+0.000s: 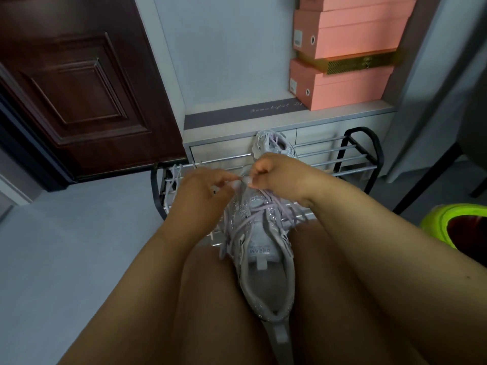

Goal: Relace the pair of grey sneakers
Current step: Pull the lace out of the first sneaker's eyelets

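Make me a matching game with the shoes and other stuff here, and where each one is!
Things:
1. near sneaker
2. far sneaker
3. pink boxes
4. lace

Places:
A. stacked on the cabinet ledge
B. pinched by the left hand and right hand
C. on the rack
D. between the knees

Pairs: 1-D, 2-C, 3-A, 4-B

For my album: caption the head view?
Both hands pinch a lace over the grey sneaker.
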`<move>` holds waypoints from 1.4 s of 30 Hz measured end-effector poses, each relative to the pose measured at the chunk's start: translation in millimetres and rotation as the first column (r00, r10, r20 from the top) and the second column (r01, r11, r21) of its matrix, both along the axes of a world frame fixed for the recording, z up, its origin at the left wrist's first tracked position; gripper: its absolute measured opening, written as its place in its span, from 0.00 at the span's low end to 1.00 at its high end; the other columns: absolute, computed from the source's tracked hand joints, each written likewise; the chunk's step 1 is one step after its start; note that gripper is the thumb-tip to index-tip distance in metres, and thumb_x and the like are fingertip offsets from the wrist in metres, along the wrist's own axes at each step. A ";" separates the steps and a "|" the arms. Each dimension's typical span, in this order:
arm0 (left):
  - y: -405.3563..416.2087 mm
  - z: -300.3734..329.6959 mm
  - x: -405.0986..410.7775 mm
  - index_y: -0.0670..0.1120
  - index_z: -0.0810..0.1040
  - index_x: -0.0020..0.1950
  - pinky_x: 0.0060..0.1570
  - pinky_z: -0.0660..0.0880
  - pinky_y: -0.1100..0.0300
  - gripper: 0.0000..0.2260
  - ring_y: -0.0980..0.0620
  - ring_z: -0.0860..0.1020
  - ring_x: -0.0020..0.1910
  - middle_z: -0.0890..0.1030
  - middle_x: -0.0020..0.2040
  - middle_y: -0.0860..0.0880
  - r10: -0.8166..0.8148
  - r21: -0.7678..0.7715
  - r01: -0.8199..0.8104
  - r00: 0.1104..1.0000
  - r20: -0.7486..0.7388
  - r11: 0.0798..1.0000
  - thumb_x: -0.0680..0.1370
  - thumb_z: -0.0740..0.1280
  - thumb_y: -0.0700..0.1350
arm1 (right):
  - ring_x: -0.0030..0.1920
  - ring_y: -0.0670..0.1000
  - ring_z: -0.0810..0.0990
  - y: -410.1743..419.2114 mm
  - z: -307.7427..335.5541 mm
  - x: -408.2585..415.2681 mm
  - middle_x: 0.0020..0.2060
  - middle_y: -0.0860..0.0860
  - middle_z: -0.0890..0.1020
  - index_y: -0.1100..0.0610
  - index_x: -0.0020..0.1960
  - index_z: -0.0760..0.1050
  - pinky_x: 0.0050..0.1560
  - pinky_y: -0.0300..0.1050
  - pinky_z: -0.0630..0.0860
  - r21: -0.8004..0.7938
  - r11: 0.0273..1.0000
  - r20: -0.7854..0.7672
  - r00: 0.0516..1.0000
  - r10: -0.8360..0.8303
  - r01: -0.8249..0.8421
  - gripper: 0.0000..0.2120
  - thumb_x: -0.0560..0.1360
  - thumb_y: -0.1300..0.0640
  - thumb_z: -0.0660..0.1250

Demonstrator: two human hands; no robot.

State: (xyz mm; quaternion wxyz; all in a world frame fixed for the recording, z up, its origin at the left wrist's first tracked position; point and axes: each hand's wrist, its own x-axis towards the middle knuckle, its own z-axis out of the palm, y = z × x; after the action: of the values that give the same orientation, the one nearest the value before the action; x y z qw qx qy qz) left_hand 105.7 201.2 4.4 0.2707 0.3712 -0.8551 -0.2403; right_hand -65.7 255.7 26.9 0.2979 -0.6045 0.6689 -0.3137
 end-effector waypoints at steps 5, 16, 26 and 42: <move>3.4 14.1 -14.8 0.57 0.80 0.54 0.32 0.70 0.76 0.08 0.61 0.77 0.33 0.82 0.39 0.58 -0.154 0.224 0.183 0.978 -0.140 0.957 0.79 0.64 0.48 | 0.33 0.43 0.70 -16.3 36.7 -3.2 0.30 0.44 0.74 0.52 0.35 0.73 0.36 0.38 0.66 -0.155 0.957 0.475 0.868 -0.144 0.244 0.11 0.75 0.54 0.67; -28.1 57.3 -34.7 0.45 0.78 0.38 0.21 0.61 0.68 0.14 0.59 0.65 0.22 0.71 0.27 0.51 0.256 0.611 0.265 0.733 -0.630 0.746 0.81 0.58 0.38 | 0.33 0.48 0.74 -13.3 7.6 -4.8 0.32 0.44 0.79 0.50 0.44 0.78 0.35 0.40 0.70 -0.072 0.997 0.373 0.928 0.007 0.021 0.08 0.74 0.45 0.66; -30.0 49.3 -39.3 0.47 0.82 0.43 0.21 0.61 0.67 0.11 0.57 0.62 0.22 0.67 0.31 0.50 0.095 0.639 0.214 0.906 -0.413 0.739 0.80 0.63 0.49 | 0.21 0.44 0.70 -31.1 40.7 -12.2 0.23 0.48 0.70 0.58 0.35 0.75 0.23 0.36 0.69 -0.113 0.961 0.748 0.658 -0.085 0.252 0.16 0.80 0.56 0.60; -41.5 46.5 -40.9 0.41 0.76 0.39 0.17 0.57 0.69 0.11 0.59 0.62 0.19 0.67 0.24 0.52 0.292 0.678 0.414 0.677 -0.676 0.608 0.80 0.63 0.44 | 0.22 0.43 0.64 -1.6 0.5 -1.2 0.22 0.46 0.68 0.60 0.42 0.77 0.28 0.39 0.62 0.038 0.998 0.052 0.998 0.046 -0.048 0.11 0.78 0.54 0.64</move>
State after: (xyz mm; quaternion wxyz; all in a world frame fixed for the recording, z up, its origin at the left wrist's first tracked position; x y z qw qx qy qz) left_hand 64.8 159.7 50.9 0.3866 0.2886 -0.4858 -0.7289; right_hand -66.9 254.0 27.4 0.3340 -0.6059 0.6527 -0.3088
